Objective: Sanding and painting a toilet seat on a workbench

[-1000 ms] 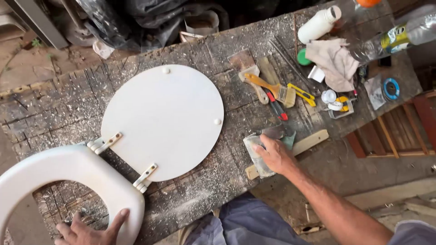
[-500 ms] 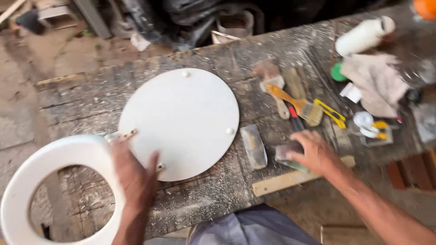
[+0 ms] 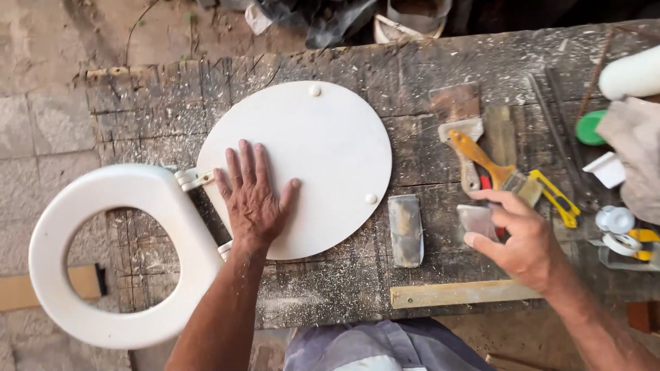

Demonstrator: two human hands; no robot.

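A white toilet seat lid (image 3: 323, 130) lies flat on a dusty wooden workbench (image 3: 137, 103), hinged to the white seat ring (image 3: 103, 206) that overhangs the bench's left end. My left hand (image 3: 254, 196) rests flat, fingers spread, on the lid's lower left part. My right hand (image 3: 519, 237) hovers to the right of the lid and pinches a small grey flat piece (image 3: 476, 221), likely a scraper blade or sandpaper. A grey sanding block (image 3: 405, 230) lies between the lid and my right hand.
Tools crowd the bench's right side: a yellow-handled putty knife (image 3: 481, 158), a yellow utility knife (image 3: 557, 199), a rusty scraper (image 3: 454, 103), a rag (image 3: 636, 151), a green cap (image 3: 590, 128), a white roller (image 3: 629, 75). A wooden strip (image 3: 454, 294) lies along the near edge.
My left hand moved from the seat ring's near edge onto the lid. My right hand let go of the sanding block and picked up the small grey piece. The view shifted closer.
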